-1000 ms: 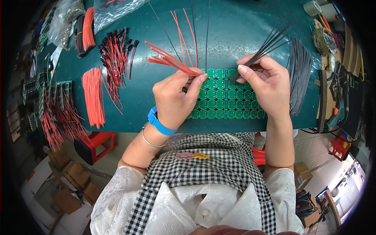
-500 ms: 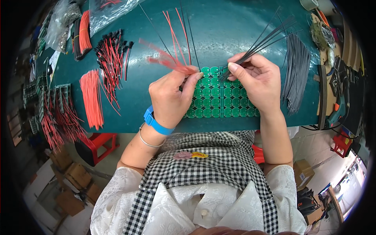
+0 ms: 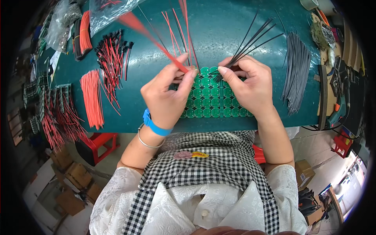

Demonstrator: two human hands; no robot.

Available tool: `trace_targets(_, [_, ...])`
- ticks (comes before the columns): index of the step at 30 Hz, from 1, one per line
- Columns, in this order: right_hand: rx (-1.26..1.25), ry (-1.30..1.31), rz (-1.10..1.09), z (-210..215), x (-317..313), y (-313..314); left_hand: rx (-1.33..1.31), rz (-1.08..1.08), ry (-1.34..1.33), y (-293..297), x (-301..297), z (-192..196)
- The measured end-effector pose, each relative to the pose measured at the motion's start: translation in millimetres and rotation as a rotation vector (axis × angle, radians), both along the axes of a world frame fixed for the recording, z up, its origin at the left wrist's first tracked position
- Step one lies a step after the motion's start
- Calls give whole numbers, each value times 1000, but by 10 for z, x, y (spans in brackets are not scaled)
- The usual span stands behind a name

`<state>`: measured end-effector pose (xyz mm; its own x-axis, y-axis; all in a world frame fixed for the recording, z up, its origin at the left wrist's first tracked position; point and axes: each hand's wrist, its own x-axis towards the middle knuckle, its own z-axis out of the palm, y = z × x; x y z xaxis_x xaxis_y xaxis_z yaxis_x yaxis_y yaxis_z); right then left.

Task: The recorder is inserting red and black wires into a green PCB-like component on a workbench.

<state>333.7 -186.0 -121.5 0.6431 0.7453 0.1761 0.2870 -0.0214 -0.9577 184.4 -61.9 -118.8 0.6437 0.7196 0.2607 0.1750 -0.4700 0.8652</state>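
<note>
A green circuit-board panel (image 3: 206, 92), rows of joined round boards, lies flat by the near edge of the table (image 3: 219, 125). My left hand (image 3: 166, 88) pinches blurred red wires (image 3: 155, 43); my right hand (image 3: 250, 82) pinches fanned black wires (image 3: 237, 57) over the panel. Compared with half a second ago, the red bundle points more steeply toward the far edge.

From afar, I see circuit boards (image 3: 204, 102) on the table (image 3: 129, 102), a wire pile (image 3: 92, 100) to their left, a wire bundle (image 3: 297, 74) right.

Black wires (image 3: 236, 57) look matt plastic, the tabletop (image 3: 223, 27) smooth and glossy
</note>
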Motion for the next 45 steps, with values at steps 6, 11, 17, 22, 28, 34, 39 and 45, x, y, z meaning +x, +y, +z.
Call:
trace_targets(6, [31, -76, -3, 6, -2, 23, -426, -29, -75, -5, -54, 323])
trace_targets(11, [27, -60, -7, 15, -5, 27, -523, -137, -34, -9, -53, 295])
trace_targets(17, [36, -82, -20, -9, -3, 15, -442, -168, 20, 19, 3, 196])
trace_targets(22, [27, -107, -21, -1, 2, 6, -254, -125, 25, 21, 67, 69])
trace_targets(28, [44, -112, -16, -5, -6, 18, -165, -118, 105, -20, 95, 57])
trace_targets(34, [2, -64, 45, 18, -33, 50, -135, -103, 93, -41, 104, 24])
trace_targets(39, [-25, -14, 49, 44, -56, 86, -161, -76, 90, -33, 105, -14])
trace_targets(45, [7, 302, -22, 26, 63, -32, -99, -86, 105, -64, 145, -4])
